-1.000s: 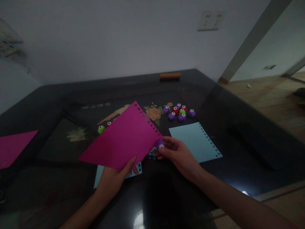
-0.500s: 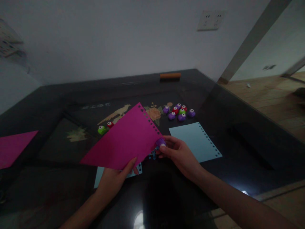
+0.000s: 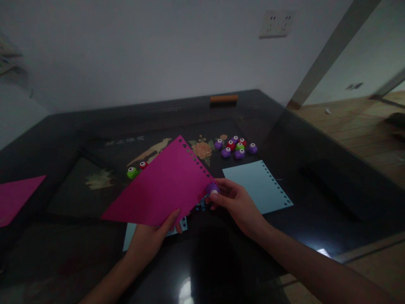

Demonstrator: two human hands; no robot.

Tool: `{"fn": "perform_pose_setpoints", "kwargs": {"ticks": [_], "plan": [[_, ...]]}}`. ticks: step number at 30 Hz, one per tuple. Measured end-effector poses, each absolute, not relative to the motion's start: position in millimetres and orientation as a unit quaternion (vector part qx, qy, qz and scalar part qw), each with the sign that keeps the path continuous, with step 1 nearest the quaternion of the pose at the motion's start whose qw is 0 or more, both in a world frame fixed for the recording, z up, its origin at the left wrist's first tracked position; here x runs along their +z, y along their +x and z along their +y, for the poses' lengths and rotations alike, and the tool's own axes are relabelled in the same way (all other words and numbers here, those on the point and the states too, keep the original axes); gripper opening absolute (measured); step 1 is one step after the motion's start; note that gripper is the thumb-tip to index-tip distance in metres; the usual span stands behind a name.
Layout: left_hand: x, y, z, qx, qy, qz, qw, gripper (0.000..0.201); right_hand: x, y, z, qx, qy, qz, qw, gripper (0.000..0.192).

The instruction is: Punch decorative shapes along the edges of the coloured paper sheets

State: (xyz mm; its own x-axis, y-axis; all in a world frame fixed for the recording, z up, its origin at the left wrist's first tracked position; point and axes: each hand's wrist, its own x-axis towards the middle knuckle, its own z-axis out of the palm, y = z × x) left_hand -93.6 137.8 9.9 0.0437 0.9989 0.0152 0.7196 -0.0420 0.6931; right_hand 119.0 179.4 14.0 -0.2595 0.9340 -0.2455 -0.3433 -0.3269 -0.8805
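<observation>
right hand pinches small purple punch at right corner of magenta sheet. left hand grips same sheet at near edge, thumb on top, sheet lifted over dark glass table. blue scraps beneath punch. light blue sheet just right of hand, punched along right edge. cluster of punches farther. green punch left, partly hidden behind sheet. second magenta sheet far left.

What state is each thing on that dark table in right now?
Magenta sheet: lifted, tilted, holes punched along one edge.
Left hand: gripping the sheet's lower edge.
Right hand: closed on a purple punch at the sheet's corner.
Blue sheet: flat, one edge punched.
Spare punches: clustered, untouched.
Second magenta sheet: flat at the left.
</observation>
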Motion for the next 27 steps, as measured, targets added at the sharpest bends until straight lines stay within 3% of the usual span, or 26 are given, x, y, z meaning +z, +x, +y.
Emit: {"fn": "perform_pose_setpoints", "kwargs": {"ticks": [27], "plan": [[11.3,-93.2,137.8,0.269,0.669,0.637,0.272,0.043,14.9,120.5,180.5,0.706,-0.411,-0.372,0.440,0.033]]}}
